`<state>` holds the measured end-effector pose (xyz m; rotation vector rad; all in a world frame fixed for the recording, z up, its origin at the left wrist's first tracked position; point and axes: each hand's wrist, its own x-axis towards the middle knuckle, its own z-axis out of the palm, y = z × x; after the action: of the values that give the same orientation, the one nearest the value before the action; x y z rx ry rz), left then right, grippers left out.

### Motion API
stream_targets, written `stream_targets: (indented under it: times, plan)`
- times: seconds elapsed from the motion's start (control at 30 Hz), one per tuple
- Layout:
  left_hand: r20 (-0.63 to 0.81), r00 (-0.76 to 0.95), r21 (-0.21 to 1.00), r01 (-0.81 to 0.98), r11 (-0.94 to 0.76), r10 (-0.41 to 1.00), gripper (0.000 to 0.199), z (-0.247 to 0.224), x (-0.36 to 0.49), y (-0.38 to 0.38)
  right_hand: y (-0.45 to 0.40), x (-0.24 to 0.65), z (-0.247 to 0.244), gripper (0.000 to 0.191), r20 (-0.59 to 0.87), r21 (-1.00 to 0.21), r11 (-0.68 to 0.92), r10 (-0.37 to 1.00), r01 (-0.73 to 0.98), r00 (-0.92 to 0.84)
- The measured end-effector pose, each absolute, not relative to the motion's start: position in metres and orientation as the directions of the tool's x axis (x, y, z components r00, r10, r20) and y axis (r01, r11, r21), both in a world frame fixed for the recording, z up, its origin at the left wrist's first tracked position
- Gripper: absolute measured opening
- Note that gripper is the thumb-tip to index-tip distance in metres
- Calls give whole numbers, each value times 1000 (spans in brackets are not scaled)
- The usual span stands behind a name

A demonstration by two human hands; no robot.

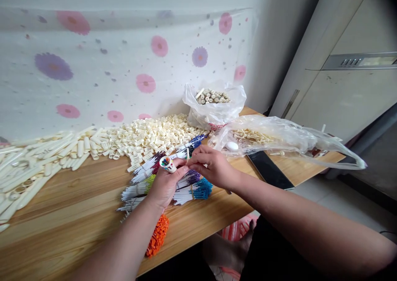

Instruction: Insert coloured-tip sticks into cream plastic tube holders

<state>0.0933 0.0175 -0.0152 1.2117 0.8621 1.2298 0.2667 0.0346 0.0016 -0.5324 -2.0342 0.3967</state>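
Note:
My left hand (166, 183) is closed around a cream plastic tube (168, 165), whose open end shows several coloured tips inside. Beside it, my right hand (212, 165) pinches a small cream piece (187, 153), close to the left fingertips. Under and around both hands lie bundles of white sticks with coloured ends: blue (202, 188), lime green (150, 182) and purple (194, 176). An orange bundle (157, 235) is near the left wrist, partly hidden by the forearm.
Cream slotted parts (155, 134) and long tubes (34, 169) are piled along the wall. A plastic bag of round-ended parts (214, 115) stands behind the hands. An open clear bag (297, 136) and a black flat object (269, 171) lie to the right on the wooden table (77, 219).

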Motion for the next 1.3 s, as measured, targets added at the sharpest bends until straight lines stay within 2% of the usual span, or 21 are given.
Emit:
stream_targets:
  times: [0.17,0.37,0.47,0.57,0.63,0.73,0.83,1.13,1.3]
  plan:
    - [93,253,975,-220,-37,963,14,-16,93,15,39,270,3,7,659,-644,756,625,115,-420]
    - [42,232,975,-221,11,972,20,-15,94,12,40,270,2,13,625,-600,779,598,181,-502]
    - [32,195,956,-293,27,980,22,-13,94,13,42,272,2,7,563,-734,666,704,129,-432]
    - [67,154,908,-420,4,986,24,-11,93,15,40,273,1,13,529,-826,563,781,7,-333]
    - [59,152,872,-489,23,987,25,-11,93,16,35,272,2,14,598,-779,627,746,9,-293]
    - [12,167,840,-536,80,986,26,-11,91,16,26,267,6,17,755,-598,798,593,78,-280]
    - [-7,173,832,-545,102,985,26,-10,90,16,22,264,10,22,818,-493,863,504,116,-277]
    - [73,91,887,-461,-23,993,24,-10,96,11,24,269,7,30,798,-457,842,530,287,-287]
    - [187,-3,941,-287,-180,982,20,-17,94,7,22,265,1,35,700,-565,750,656,344,-280]
